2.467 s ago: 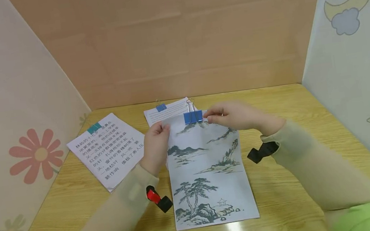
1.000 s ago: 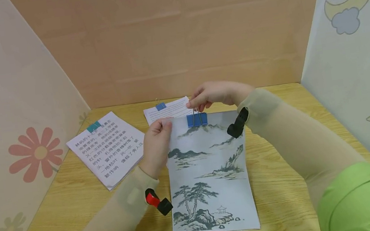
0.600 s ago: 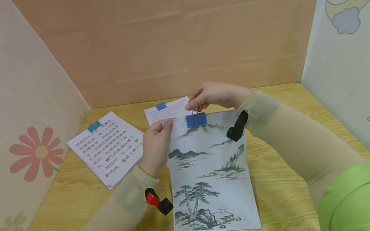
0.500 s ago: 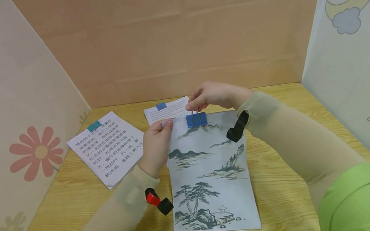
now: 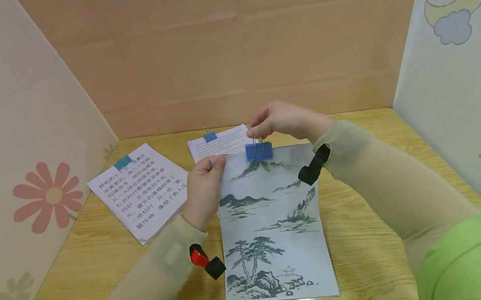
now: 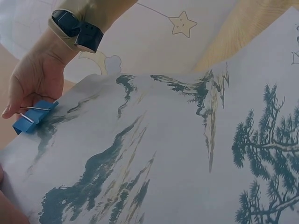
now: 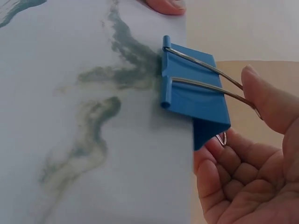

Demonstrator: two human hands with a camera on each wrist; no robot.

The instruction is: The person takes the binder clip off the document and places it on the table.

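Blue metal sits at the centre of the work: the right hand, in the upper middle of the head view, pinches the wire handles of a blue binder clip between thumb and fingertips, and the wrist view shows the clip seated over the top edge of the landscape print. The left hand, just left of centre, grips the print's upper left corner with thumb on top, keeping the sheet raised at its far end while its near edge rests on the wooden table.

To do this well, I would judge, the left thumb should hold the corner firm so that the sheets cannot fan, and the right hand should ease off the handles evenly, with the clip square to the edge and pushed fully home.

Further out, at centre left, lies a text sheaf with a teal clip, and behind the hands another with a small blue clip.
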